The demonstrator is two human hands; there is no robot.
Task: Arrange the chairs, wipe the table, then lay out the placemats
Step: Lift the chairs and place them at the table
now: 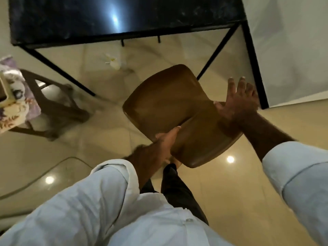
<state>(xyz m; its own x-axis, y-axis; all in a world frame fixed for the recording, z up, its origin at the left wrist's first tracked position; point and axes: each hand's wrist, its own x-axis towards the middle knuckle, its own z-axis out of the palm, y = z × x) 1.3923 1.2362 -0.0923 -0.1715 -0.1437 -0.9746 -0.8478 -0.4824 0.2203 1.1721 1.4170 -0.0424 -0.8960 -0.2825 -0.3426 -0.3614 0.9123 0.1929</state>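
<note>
A brown plastic chair [165,98] stands in front of the black table [71,20], its seat pointing toward the table and its backrest toward me. My left hand [165,141] grips the left edge of the backrest. My right hand [237,102] rests against the backrest's right edge, fingers straight and spread. A second brown chair [53,107] stands at the left, carrying a pile of folded patterned cloths [12,98].
The table's black metal legs [255,68] flank the chair on both sides. A white wall [292,41] rises to the right of the table. A small white object [113,62] lies on the glossy beige floor under the table. My legs are right behind the chair.
</note>
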